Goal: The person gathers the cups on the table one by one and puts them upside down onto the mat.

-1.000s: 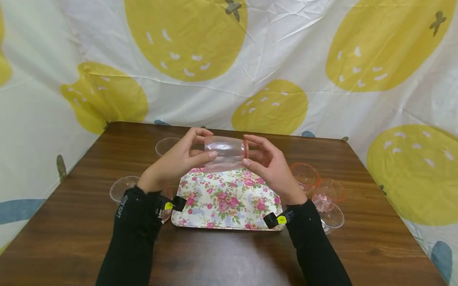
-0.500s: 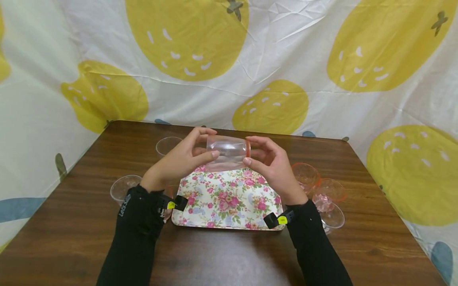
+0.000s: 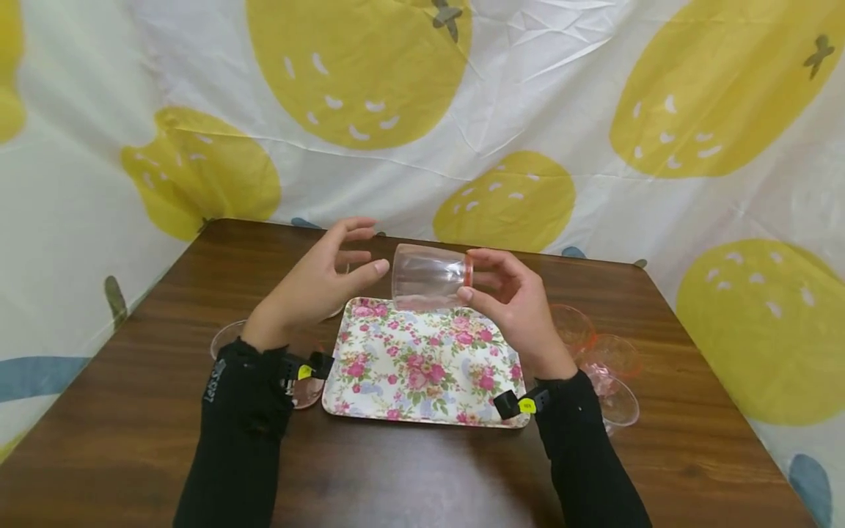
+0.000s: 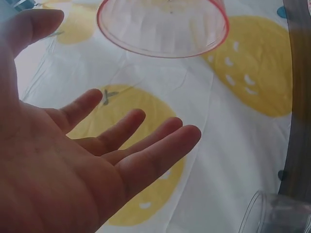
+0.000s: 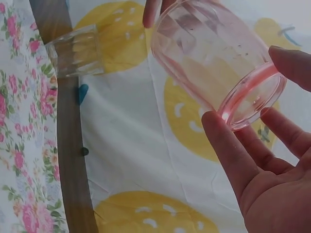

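My right hand (image 3: 521,312) pinches a pink-tinted clear tumbler (image 3: 429,279) by its thick reddish base, thumb on the near side and fingers on the far side. The tumbler lies sideways in the air above the tray, mouth toward the left. Just off that mouth, my left hand (image 3: 313,282) is spread and holds nothing. In the left wrist view, the tumbler's pink rim (image 4: 163,53) is above the separated fingers (image 4: 160,155). The right wrist view shows the faceted wall (image 5: 214,58) and the fingertips at the base.
A floral tray (image 3: 422,381) rests on the dark wooden table (image 3: 409,469). Three glasses, two pink-rimmed (image 3: 614,356) and one clear (image 3: 620,403), stand right of it. A pink glass (image 3: 306,396) and a clear glass (image 3: 224,339) are at left, partly hidden; another clear glass (image 5: 77,51) is farther back.
Both hands held the tumbler earlier. The left hand has let go and drawn back leftward, its fingers opening. The right hand has shifted slightly right with the tumbler.
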Motion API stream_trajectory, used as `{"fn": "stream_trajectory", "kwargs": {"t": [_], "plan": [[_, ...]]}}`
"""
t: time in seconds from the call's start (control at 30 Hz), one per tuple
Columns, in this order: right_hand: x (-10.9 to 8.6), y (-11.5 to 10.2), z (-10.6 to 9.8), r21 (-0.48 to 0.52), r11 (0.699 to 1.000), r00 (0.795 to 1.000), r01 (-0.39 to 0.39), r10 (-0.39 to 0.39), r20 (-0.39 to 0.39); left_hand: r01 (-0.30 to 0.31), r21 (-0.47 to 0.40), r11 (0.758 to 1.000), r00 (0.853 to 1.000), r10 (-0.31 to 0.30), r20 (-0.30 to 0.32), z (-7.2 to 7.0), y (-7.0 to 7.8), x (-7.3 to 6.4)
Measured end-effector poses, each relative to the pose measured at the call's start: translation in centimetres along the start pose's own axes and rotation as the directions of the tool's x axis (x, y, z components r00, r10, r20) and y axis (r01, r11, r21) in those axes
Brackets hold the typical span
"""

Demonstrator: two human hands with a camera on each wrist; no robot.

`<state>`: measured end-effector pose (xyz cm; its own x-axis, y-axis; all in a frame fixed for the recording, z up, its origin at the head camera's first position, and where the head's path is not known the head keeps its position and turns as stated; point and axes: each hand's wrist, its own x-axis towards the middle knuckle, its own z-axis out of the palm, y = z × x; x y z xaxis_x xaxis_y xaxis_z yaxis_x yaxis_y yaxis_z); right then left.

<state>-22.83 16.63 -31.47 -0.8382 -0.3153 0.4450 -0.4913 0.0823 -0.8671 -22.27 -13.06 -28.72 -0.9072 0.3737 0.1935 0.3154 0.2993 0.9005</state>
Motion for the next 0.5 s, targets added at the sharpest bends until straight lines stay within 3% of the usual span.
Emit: {"fn": "stream_trajectory", "kwargs": {"t": [0.27, 0.4, 0.5], "plan": [[1.1, -1.4, 0.0, -0.224, 0.974, 0.999, 0.025, -0.015, 0.046, 0.023, 0.085, 0.996, 0.999, -0.019, -0.049, -0.5, 0.6, -0.2], [2.2, -2.0, 0.5, -0.386, 0.92, 0.995, 0.069, -0.037, 0.091, 0.018, 0.114, 0.993, 0.997, -0.009, -0.08, -0.8, 0.8, -0.4], [3.0, -2.0, 0.9, -0.504, 0.856, 0.989, 0.117, -0.052, 0.142, 0.007, 0.122, 0.993, 0.996, 0.004, -0.09, -0.9, 0.8, -0.5]]}}
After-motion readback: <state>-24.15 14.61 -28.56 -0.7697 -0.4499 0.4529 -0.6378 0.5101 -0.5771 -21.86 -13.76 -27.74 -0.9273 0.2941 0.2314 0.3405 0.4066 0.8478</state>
